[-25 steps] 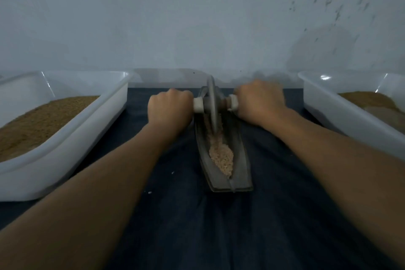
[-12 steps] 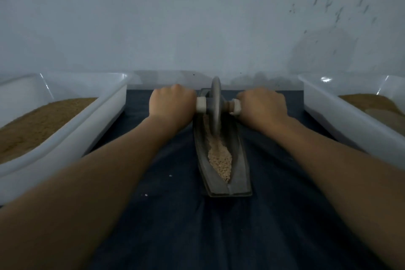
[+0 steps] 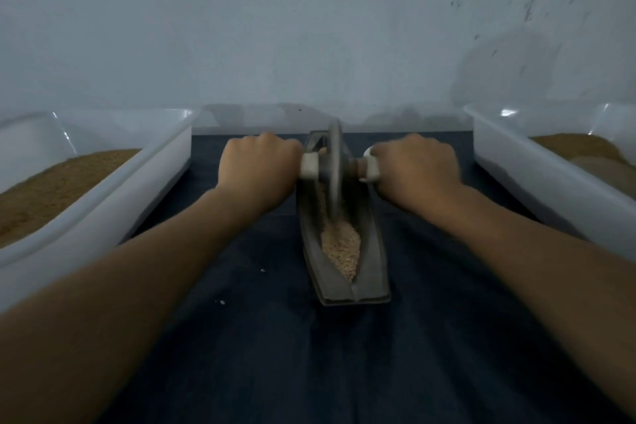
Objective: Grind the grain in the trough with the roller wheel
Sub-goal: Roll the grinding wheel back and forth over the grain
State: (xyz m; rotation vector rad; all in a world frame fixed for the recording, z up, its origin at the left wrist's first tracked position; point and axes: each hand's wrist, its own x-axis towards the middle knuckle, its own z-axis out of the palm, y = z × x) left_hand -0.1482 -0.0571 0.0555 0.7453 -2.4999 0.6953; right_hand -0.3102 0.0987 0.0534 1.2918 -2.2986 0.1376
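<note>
A dark boat-shaped trough (image 3: 373, 272) lies lengthwise on a dark blue cloth. Pale crushed grain (image 3: 340, 248) fills its near half. A grey roller wheel (image 3: 334, 165) stands upright in the trough's far half, its lower edge in the grain. An axle with white end caps runs through the wheel. My left hand (image 3: 258, 165) grips the left handle and my right hand (image 3: 416, 169) grips the right handle, both as fists. The handles themselves are mostly hidden inside my fingers.
A white tub (image 3: 103, 203) holding brown grain stands at the left. Another white tub (image 3: 537, 175) with brown and greyish meal stands at the right. A pale wall rises just behind the trough. A few white specks (image 3: 262, 270) lie on the cloth.
Both hands and the wheel stay near the trough's far end, shifting slightly along it between frames. The grain pile in the near half looks much the same.
</note>
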